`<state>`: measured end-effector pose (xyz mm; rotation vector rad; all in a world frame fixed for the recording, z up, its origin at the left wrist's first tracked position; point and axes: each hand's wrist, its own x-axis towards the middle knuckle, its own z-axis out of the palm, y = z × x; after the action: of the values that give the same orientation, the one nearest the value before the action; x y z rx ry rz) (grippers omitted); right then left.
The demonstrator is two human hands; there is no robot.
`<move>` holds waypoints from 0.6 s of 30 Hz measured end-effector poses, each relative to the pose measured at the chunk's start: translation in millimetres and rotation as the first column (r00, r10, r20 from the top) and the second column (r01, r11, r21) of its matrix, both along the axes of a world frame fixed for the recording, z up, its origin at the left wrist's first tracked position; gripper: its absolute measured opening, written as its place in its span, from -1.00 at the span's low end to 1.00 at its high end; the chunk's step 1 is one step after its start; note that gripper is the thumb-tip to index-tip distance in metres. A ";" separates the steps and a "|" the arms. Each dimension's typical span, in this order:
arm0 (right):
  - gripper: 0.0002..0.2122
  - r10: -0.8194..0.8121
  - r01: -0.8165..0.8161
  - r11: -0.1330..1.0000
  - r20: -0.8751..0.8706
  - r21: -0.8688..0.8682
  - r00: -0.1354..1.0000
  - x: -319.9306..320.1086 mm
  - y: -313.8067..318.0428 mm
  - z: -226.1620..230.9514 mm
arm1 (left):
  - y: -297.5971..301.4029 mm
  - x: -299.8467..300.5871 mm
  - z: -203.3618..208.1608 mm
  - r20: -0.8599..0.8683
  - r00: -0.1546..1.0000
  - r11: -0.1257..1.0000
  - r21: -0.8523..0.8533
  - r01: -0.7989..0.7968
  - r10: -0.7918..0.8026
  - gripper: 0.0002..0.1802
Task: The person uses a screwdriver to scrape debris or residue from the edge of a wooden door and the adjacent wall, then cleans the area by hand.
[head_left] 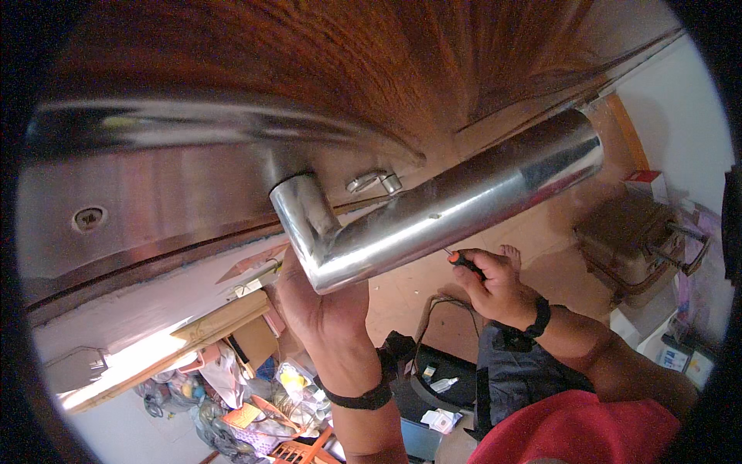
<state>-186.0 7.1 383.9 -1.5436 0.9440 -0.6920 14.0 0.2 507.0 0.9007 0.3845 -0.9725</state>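
Observation:
A shiny metal lever handle point(464, 197) fills the middle of the view, bent at its left end where a short neck joins the metal plate point(178, 193) on the door. My left hand point(328, 313) is under that bend, its fingers hidden behind the metal, so I cannot tell how they are curled. Just below the lever, my right hand point(501, 292) is closed round a screwdriver point(464, 261) with an orange and black grip. Its thin shaft points up toward the lever; the tip is out of sight. A small metal turn knob point(376, 182) sticks out behind the lever.
The brown wooden door point(348, 62) spans the top. A screw head point(90, 219) sits in the plate at left. A brown case point(626, 236) stands on the floor at right, by a white wall. A black open bag point(440, 371) and cluttered bags and baskets point(255, 417) lie below.

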 end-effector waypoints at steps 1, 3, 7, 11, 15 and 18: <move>-0.83 -0.012 0.012 0.999 0.003 -0.038 1.000 0.0 0.8 -0.8 | 0.1 0.2 -0.3 0.000 1.000 1.000 0.000 0.001 -0.001 -0.78; -0.82 -0.013 0.013 0.999 -0.003 -0.036 1.000 0.1 2.7 -1.2 | 3.2 2.8 -1.7 0.009 1.000 1.000 -0.023 0.015 -0.015 -0.78; -0.81 -0.005 0.005 1.000 -0.019 -0.031 1.000 -0.7 2.2 3.4 | 17.8 14.5 -8.5 -0.012 0.971 0.903 -0.370 0.218 -0.240 -0.63; -0.80 -0.002 0.001 1.000 -0.052 -0.025 0.999 0.4 4.5 4.4 | 19.1 14.2 -5.9 -0.036 0.976 0.921 -0.341 0.190 -0.214 -0.65; -0.80 0.017 -0.018 1.000 -0.102 -0.006 0.995 1.2 7.2 5.2 | 22.9 14.1 -1.3 0.027 0.975 0.925 -0.312 0.217 -0.219 -0.68; -0.80 0.014 -0.017 1.000 -0.118 -0.024 0.993 4.0 8.1 6.1 | 23.4 11.8 8.0 0.054 0.967 0.925 -0.284 0.253 -0.248 -0.72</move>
<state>-182.0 15.2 390.0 -1.6262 1.0129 -0.6091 25.8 23.6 515.0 0.6993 0.1067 -1.2205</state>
